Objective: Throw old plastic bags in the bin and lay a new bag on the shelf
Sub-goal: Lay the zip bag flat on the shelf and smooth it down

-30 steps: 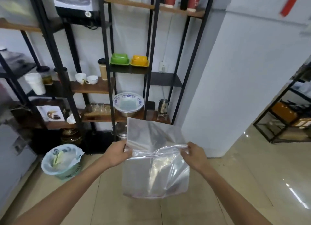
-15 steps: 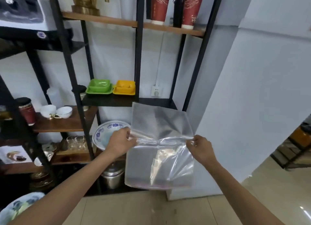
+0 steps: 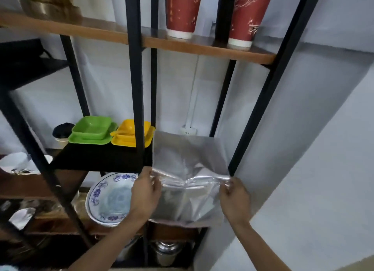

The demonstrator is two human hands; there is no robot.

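A clear plastic bag [image 3: 188, 159] is stretched between my hands at the front edge of the black shelf [image 3: 97, 159]. Its upper half leans over the shelf's right part, its lower half hangs down in front. My left hand [image 3: 144, 193] pinches the bag's left side at the fold. My right hand [image 3: 235, 197] pinches the right side beside the black frame post [image 3: 261, 100]. The bin is out of view.
Green trays [image 3: 91, 132] and yellow trays [image 3: 126, 136] sit on the black shelf's left part. A blue-patterned bowl [image 3: 109, 199] stands one shelf lower. Red paper cups [image 3: 182, 9] stand on the wooden shelf above. A white wall closes the right side.
I have stepped closer to the rack and raised the bag from floor height to the black shelf. The bin has dropped out of view at the lower left.
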